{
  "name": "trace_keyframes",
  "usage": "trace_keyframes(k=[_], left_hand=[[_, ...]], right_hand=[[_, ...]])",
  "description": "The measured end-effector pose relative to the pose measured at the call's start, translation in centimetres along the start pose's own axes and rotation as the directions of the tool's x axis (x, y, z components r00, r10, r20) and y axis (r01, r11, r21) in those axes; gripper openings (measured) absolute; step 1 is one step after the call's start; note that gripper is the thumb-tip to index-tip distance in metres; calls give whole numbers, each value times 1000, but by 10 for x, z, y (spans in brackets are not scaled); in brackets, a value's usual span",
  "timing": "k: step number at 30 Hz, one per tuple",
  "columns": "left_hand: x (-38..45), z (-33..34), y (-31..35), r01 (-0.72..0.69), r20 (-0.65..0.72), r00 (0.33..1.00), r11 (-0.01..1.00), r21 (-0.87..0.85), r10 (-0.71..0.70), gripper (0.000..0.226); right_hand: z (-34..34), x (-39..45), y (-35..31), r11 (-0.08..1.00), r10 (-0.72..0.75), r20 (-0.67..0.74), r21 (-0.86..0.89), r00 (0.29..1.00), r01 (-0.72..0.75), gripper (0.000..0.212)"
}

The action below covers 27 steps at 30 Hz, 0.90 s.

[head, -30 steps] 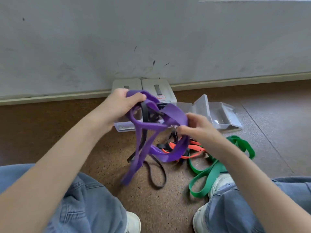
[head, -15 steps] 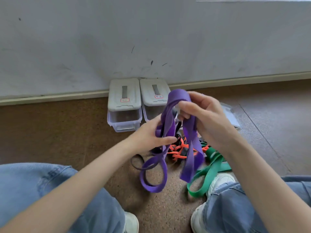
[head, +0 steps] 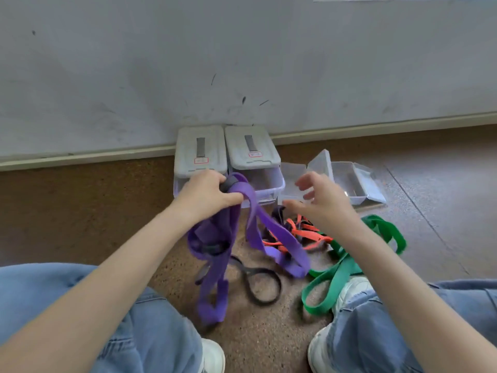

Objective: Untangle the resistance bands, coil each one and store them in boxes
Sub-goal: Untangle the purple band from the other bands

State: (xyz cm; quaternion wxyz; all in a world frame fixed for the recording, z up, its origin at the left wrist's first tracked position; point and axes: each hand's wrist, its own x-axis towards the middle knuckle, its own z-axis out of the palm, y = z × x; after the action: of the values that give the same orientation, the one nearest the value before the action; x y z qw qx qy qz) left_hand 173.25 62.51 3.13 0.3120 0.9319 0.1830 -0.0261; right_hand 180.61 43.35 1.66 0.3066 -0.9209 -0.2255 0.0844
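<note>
The red-bordered labels on the two lidded boxes [head: 226, 154] are too blurred to read. At frame centre my left hand [head: 207, 196] grips the purple band [head: 252, 227]; my right hand [head: 320, 200] hovers beside it, fingers spread, holding nothing.

Indoor room, scuffed wall [head: 134, 76], speckled floor [head: 80, 211]

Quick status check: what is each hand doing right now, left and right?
Left hand: gripping the purple band, with a black band caught in the same bunch.
Right hand: open, fingers spread, holding nothing.
</note>
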Motion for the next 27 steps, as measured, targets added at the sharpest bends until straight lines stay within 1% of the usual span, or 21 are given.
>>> trace_keyframes(k=[1,2,3,4,5,7,9,11,12,13,15,17,19,20,21,22,23,24,25,26,27], left_hand=[[0,2,0,27,-5,1000,987,-155,-28,28],[-1,3,4,48,-6,999,953,-298,-52,26],[-2,3,9,65,1,998,916,-397,-70,23],[-3,3,14,74,10,997,883,-464,-78,21],[-4,4,20,79,23,997,853,-516,-78,19],[-6,2,30,92,62,996,809,-580,-68,20],[-6,-6,32,94,72,995,810,-579,-64,21],[-5,-15,27,101,81,994,839,-535,-68,26],[-4,-21,23,113,104,992,849,-515,-69,28],[-3,-26,19,129,129,989,861,-493,-74,27],[0,-39,8,166,141,983,889,-427,-116,23],[3,-49,-4,206,102,978,925,-319,-183,24],[4,-52,-12,262,144,962,933,-249,-232,24],[3,-51,-13,286,191,951,926,-246,-243,24],[1,-48,-11,298,229,944,916,-270,-239,24],[0,-45,-8,295,259,941,901,-317,-217,25],[-1,-42,-3,284,287,941,881,-379,-180,26],[-3,-40,2,267,305,942,858,-439,-137,27],[-4,-39,6,243,307,947,837,-490,-96,27],[-5,-40,10,214,296,954,822,-527,-58,28],[-7,-41,14,182,282,959,815,-551,-23,29]], right_hand=[[2,-3,-1,996,-3,-11,87,1000,4,33],[5,-7,-4,975,-11,54,224,998,-1,38],[9,-11,-9,937,-24,168,349,985,-36,46],[15,-15,-12,910,-43,280,408,959,-78,49],[21,-18,-16,905,-77,338,418,938,-77,49],[30,-19,-19,930,-131,318,367,939,6,46],[31,-16,-17,927,-150,324,374,934,20,41],[22,-13,-11,880,-149,412,470,899,-69,29],[17,-11,-7,848,-131,413,517,901,-114,21],[11,-9,-3,822,-88,369,552,925,-142,15],[-3,-2,8,746,101,233,625,967,-228,12],[-16,5,20,647,333,126,690,934,-324,11],[-22,7,29,533,440,126,760,889,-372,11],[-22,8,29,506,436,165,768,885,-393,13],[-19,8,27,519,403,218,746,889,-418,16],[-14,7,24,572,363,272,690,891,-443,22],[-8,7,22,655,333,302,607,893,-450,29],[-2,7,21,753,316,297,500,901,-429,34],[2,7,21,856,303,254,351,918,-379,34],[5,7,24,944,270,192,143,943,-299,30],[8,6,27,978,204,160,-78,966,-194,26]])
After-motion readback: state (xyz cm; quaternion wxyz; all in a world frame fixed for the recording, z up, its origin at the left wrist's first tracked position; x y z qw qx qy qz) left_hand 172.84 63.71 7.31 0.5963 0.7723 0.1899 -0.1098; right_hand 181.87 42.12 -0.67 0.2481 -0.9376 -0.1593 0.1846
